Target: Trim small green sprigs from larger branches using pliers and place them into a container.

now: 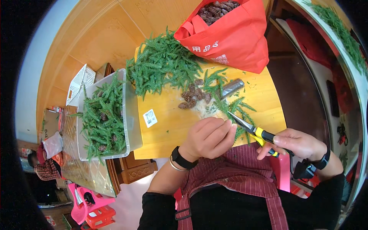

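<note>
My right hand (297,143) grips needle-nose pliers (263,134) with yellow and black handles, their tips pointing to a green fir sprig (242,109). Thumb and fingers of my left hand (212,138) are pinched together at the near side of this sprig, by the plier jaws; the stem between them is mostly hidden. Just beyond lie a dark shiny cylindrical roll (232,87) and several small brown pine cones (194,94). Pale fibrous scraps (207,110) are scattered beside the cones. A large heap of green sprigs (165,63) covers the far left of the yellow table (168,134).
A red bag (237,42) filled with pine cones (217,12) stands at the far edge. To the left, a translucent bin (132,126) holds sprigs with cones. A white label (150,118) lies on the table. Pink and red stools (100,216) and another person (46,168) are at far left.
</note>
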Tool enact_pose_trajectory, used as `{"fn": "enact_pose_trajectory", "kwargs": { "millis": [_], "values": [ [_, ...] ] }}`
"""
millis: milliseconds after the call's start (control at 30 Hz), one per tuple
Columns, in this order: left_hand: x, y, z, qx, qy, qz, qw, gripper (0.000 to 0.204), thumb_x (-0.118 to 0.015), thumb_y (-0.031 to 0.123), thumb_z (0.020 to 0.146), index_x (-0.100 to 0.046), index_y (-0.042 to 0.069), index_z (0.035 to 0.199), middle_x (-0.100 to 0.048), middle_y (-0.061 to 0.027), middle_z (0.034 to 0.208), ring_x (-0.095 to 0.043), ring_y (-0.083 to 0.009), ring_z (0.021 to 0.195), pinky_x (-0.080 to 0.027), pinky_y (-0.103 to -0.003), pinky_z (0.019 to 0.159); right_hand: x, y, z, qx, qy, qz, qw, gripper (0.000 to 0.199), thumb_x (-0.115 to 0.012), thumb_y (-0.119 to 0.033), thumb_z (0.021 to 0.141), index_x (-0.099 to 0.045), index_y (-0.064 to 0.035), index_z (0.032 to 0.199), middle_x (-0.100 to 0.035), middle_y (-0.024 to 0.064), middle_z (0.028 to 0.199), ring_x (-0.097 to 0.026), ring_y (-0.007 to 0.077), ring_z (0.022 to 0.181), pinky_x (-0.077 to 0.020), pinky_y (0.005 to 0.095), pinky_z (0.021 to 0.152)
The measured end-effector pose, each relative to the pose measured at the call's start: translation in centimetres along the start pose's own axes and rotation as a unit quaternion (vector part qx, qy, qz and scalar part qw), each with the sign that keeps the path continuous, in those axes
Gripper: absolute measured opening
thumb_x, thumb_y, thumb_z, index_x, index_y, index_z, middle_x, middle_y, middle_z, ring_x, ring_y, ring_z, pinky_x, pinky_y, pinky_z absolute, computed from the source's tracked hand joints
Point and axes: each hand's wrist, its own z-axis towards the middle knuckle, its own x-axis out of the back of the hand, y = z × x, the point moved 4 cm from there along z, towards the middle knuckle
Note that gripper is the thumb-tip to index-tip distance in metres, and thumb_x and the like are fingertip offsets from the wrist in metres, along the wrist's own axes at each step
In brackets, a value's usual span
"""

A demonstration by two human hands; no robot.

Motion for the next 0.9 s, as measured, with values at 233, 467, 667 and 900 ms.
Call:
{"fn": "enact_pose_trajectory", "kwargs": {
  "millis": [233,467,667,900],
  "values": [
    [0.0,-0.1,0.1,-0.002,-0.003,-0.006,1.0,0.019,-0.066,0.004,0.061,-0.064,0.003,0.08,-0.059,-0.0073,0.078,-0.058,-0.0188,0.065,-0.05,-0.027,0.052,0.1,0.6,0.4,0.047,-0.007,-0.016,0.999,0.041,-0.041,-0.034,0.094,-0.066,-0.002,0.088,-0.045,-0.0037,0.063,-0.04,0.0065,0.061,-0.0338,0.0214,0.057],
    [-0.2,-0.1,0.1,-0.01,-0.004,-0.015,1.0,0.017,-0.066,0.004,0.061,-0.064,0.003,0.078,-0.059,-0.0074,0.077,-0.058,-0.0189,0.064,-0.05,-0.027,0.052,0.4,0.6,0.3,0.001,-0.011,-0.037,0.999,0.04,-0.044,-0.036,0.093,-0.066,-0.004,0.084,-0.048,-0.0038,0.062,-0.04,0.0056,0.059,-0.0335,0.0205,0.054],
    [-0.1,0.0,0.1,-0.007,-0.01,-0.027,1.0,0.017,-0.066,0.004,0.06,-0.064,0.002,0.078,-0.059,-0.0078,0.078,-0.058,-0.0194,0.066,-0.051,-0.027,0.053,0.7,0.7,0.4,-0.024,0.009,-0.068,0.997,0.039,-0.045,-0.037,0.092,-0.065,-0.0044,0.083,-0.05,-0.0047,0.063,-0.04,0.0049,0.058,-0.0327,0.0207,0.053],
    [0.0,-0.4,0.2,0.039,-0.026,-0.028,0.998,0.023,-0.066,-0.001,0.061,-0.066,0.001,0.084,-0.06,-0.0104,0.084,-0.059,-0.0224,0.069,-0.052,-0.029,0.06,0.8,1.1,0.5,0.018,0.02,-0.02,0.999,0.031,-0.048,-0.029,0.091,-0.064,-0.0023,0.085,-0.054,-0.0036,0.07,-0.039,0.0041,0.058,-0.0336,0.019,0.055]
  ]
}}
